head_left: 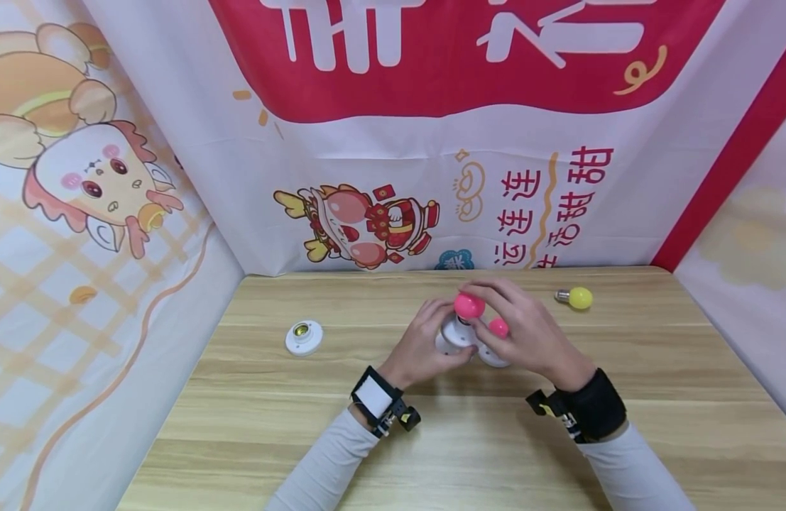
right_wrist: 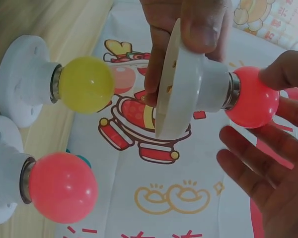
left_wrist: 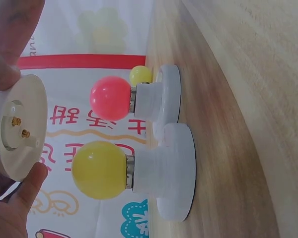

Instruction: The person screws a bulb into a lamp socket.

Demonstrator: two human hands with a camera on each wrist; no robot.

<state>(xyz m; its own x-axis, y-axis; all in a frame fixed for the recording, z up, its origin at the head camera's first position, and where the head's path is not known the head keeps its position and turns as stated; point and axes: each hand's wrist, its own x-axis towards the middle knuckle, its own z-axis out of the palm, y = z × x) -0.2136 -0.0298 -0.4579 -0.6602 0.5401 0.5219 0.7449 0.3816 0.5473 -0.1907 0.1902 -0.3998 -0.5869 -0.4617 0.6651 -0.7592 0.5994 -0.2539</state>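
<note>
Bare table [head_left: 361,333] is stretching between the lone socket [head_left: 305,342] and the left hand [head_left: 420,348], a wide lane; below the held lamp [right_wrist: 188,91], the yellow bulb [left_wrist: 99,170] and pink bulb [left_wrist: 110,98] are blocking passage, while the banner [head_left: 367,142] is closing the back

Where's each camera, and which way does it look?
Head: on the head, facing forward and down at the table; sleeves, left grip and right grip show.
Left wrist: on that wrist, facing forward past the held socket to the standing yellow bulb and standing pink bulb; part of the left grip shows.
Right wrist: on that wrist, facing forward past the held pink bulb; parts of both grips show.
Both wrist views share the held socket.
</note>
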